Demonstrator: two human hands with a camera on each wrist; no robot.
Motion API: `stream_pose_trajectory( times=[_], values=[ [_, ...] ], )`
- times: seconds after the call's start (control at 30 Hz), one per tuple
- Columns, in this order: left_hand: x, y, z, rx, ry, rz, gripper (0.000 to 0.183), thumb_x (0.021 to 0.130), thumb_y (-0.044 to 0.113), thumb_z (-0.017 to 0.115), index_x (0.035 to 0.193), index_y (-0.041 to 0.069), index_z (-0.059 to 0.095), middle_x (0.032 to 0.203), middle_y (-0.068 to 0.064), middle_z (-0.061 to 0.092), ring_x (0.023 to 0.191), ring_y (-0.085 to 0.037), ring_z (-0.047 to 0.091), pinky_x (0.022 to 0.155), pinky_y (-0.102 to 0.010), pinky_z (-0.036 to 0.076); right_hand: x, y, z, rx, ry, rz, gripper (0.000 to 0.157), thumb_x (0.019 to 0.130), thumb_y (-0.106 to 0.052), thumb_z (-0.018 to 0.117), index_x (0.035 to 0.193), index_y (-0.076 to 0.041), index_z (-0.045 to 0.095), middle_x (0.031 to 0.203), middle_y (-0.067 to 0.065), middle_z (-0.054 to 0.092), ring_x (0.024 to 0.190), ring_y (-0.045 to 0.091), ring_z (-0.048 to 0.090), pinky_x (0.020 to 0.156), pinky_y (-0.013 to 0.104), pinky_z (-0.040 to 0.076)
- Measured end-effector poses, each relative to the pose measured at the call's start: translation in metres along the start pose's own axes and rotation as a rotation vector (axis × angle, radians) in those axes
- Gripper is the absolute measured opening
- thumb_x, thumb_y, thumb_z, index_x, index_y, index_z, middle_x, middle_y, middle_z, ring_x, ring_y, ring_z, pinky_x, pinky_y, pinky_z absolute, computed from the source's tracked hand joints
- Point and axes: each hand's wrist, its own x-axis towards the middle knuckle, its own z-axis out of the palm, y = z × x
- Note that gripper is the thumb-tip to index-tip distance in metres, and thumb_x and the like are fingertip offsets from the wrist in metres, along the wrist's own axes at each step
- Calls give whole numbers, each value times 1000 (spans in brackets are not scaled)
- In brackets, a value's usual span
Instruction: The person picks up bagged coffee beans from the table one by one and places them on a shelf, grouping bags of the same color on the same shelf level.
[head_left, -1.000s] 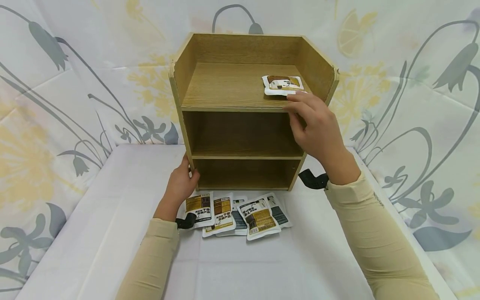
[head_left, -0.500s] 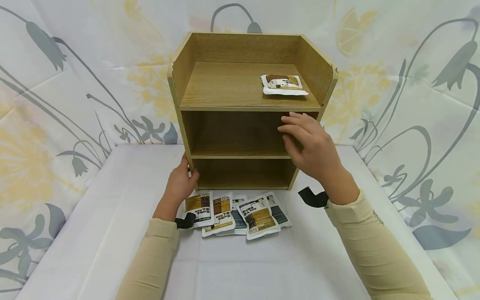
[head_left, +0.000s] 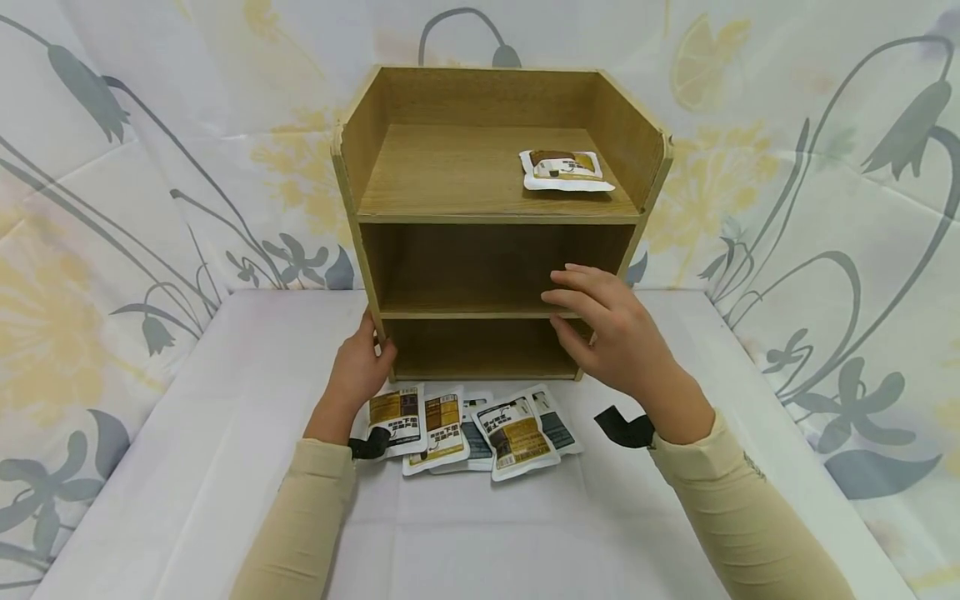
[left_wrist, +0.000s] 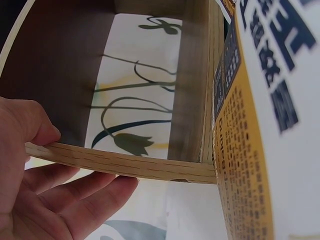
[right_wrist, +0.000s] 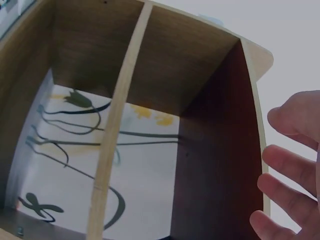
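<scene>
A small wooden shelf (head_left: 495,220) with an upper deck and two compartments stands before me. My left hand (head_left: 358,367) holds its lower left side; in the left wrist view the thumb (left_wrist: 42,131) lies inside the side panel (left_wrist: 125,164) and the fingers lie along its outside. In front of the shelf's right side hovers my right hand (head_left: 611,333), fingers spread and holding nothing. One white and brown food pouch (head_left: 566,171) lies flat on the deck's right part. Several more pouches (head_left: 517,437) overlap on the table at the shelf's foot.
White cloth covers the table (head_left: 480,542). A floral curtain (head_left: 787,167) hangs behind and at both sides. The leftmost pouch (head_left: 397,417) lies right beside my left wrist, partly behind the black wrist mount (head_left: 370,443).
My right hand has let go of the pouch on the deck and come down in front of the lower compartments. The left hand keeps its hold on the shelf's side.
</scene>
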Motion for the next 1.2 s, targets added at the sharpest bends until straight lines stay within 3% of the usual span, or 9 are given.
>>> stream_pose_trajectory(
  times=[0.17,0.5,0.63,0.77,0.93,1.2],
  values=[
    [-2,0,2,1,-19,-24,65,97,18,48,153,8,18,127,-29,59,115,-44,60,88,-54,54,-12,-5,4,29,-9,6,37,75,0,76,111,-3,69,122,19,64,120,40,56,101,50,45],
    [0,0,2,0,-10,-30,64,96,17,49,153,9,19,128,-28,60,115,-43,61,89,-54,54,-32,-10,11,54,-80,-1,41,75,-4,77,115,-6,68,125,18,62,122,39,54,101,51,44],
    [1,-1,3,2,-5,-24,64,96,16,50,153,9,20,128,-28,60,115,-43,61,89,-54,54,-40,-10,14,75,-101,2,27,89,-14,66,115,-7,68,125,17,62,121,38,55,101,48,44],
    [1,-2,3,1,4,-20,65,96,16,50,153,8,20,127,-29,60,114,-43,61,87,-54,54,-46,-9,17,79,-129,5,27,96,-23,56,115,-8,68,127,15,61,122,38,54,104,45,42],
    [2,-3,4,0,8,-24,65,96,17,50,153,8,20,127,-29,60,115,-43,61,88,-53,54,-53,-11,22,78,-163,3,35,82,-12,73,117,-9,67,128,15,60,124,37,53,101,48,45],
    [2,-2,2,6,11,-10,66,95,16,51,152,7,21,123,-30,62,111,-44,63,85,-54,54,-64,-21,30,90,-234,12,48,73,-11,80,119,-11,66,131,12,59,125,35,52,100,50,46]
  ],
)
